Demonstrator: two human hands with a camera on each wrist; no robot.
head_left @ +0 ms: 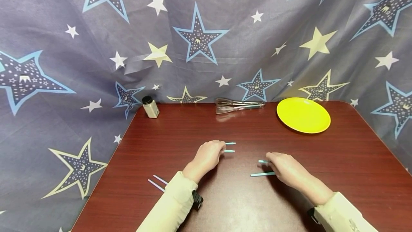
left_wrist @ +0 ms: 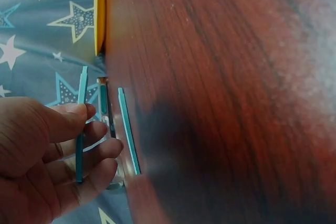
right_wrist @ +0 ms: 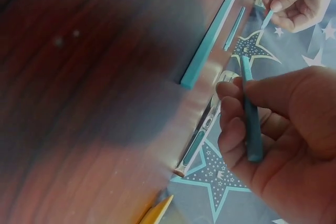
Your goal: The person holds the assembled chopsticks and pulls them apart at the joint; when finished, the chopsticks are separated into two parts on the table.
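Note:
My left hand [head_left: 207, 155] pinches a short teal chopstick piece [left_wrist: 82, 90] between thumb and fingertips, just above the table. A second teal piece [left_wrist: 128, 132], with a narrowed end, lies on the wood beside that hand. To the right, my right hand [head_left: 286, 167] holds another teal chopstick piece [right_wrist: 254, 137], thumb against the fingers. Below it a thicker-looking teal piece [head_left: 262, 174] lies on the tabletop. The two hands are apart, with bare wood between them. Two light purple sticks [head_left: 156, 184] lie by the left forearm, partly hidden under the sleeve.
On the brown table [head_left: 180, 128] a yellow plate [head_left: 303, 115] stands at the back right. Metal whisk-like or tong-like utensils [head_left: 239, 106] lie at the back middle. A black-capped jar [head_left: 150, 107] is at the back left. A star-patterned cloth [head_left: 225, 63] hangs behind.

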